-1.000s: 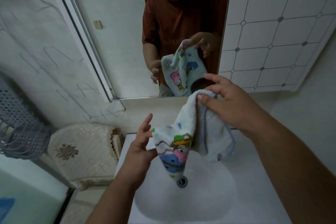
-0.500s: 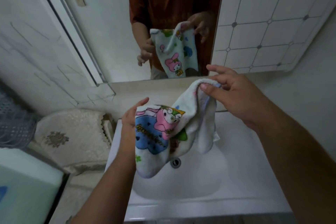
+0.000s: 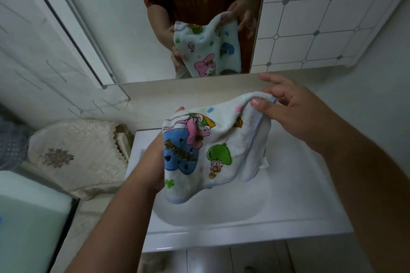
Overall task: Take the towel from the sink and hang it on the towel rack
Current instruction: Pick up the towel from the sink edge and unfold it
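A small white towel (image 3: 218,144) with colourful cartoon prints and a pale blue hem hangs spread between both hands above the white sink (image 3: 288,201). My left hand (image 3: 153,162) grips its left edge from behind, fingers mostly hidden by the cloth. My right hand (image 3: 286,104) pinches the upper right corner between thumb and fingers. The towel's lower edge droops over the basin without touching it. No towel rack can be made out with certainty.
A mirror (image 3: 199,17) on the wall ahead reflects a person holding the towel. A cream lace-covered object (image 3: 75,155) sits left of the sink. A grey mesh basket (image 3: 11,146) hangs at the far left. Tiled wall lies to the right.
Both hands have drawn apart, so the towel went from bunched to spread open. My left hand took hold of its left edge. The view tilted down toward the sink front.
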`<state>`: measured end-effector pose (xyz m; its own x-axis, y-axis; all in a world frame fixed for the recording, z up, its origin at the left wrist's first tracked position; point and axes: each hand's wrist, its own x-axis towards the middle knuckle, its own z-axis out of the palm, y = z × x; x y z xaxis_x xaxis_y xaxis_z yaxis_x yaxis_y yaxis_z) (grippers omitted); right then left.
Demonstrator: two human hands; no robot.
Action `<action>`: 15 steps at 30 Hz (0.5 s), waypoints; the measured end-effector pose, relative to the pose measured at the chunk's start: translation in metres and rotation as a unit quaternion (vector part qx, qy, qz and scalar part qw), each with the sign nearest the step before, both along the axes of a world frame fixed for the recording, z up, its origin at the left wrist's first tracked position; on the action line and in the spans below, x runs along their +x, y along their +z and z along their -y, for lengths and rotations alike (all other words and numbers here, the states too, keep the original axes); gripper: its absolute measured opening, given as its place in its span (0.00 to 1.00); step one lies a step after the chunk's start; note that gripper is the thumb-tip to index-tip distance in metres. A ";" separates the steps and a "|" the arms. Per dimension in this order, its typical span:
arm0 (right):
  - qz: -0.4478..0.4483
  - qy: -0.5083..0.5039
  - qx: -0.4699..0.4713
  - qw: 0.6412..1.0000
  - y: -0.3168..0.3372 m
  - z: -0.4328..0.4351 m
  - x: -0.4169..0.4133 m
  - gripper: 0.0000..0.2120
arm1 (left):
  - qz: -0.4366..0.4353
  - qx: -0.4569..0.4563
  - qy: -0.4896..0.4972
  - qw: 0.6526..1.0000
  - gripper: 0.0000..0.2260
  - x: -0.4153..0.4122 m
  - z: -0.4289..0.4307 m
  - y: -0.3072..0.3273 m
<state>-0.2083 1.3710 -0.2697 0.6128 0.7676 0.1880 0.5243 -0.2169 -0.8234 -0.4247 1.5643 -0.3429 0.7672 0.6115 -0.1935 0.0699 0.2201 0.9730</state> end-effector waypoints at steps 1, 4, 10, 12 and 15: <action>0.006 -0.003 -0.004 1.000 -0.001 0.002 0.001 0.11 | 0.013 0.005 0.003 1.000 0.18 0.004 0.002 0.002; 0.029 -0.016 -0.027 0.999 -0.002 0.007 0.005 0.10 | 0.038 0.105 0.031 0.993 0.25 0.006 -0.001 0.019; 0.097 -0.039 -0.090 0.990 0.004 0.016 0.009 0.05 | -0.029 0.447 0.065 0.892 0.16 0.000 -0.046 0.025; 0.120 -0.044 -0.110 0.986 0.006 0.018 0.008 0.06 | -0.036 0.465 0.066 0.882 0.11 -0.003 -0.042 0.043; 0.138 -0.036 -0.125 0.982 0.008 0.021 0.010 0.08 | -0.068 0.488 0.049 0.869 0.16 -0.011 -0.035 0.058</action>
<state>-0.1988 1.3500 -0.2619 0.6189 0.7676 0.1662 0.6960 -0.4380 -0.5689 -0.4357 1.5994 -0.2849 0.7128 0.5962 0.3695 0.2256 -0.6937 0.6840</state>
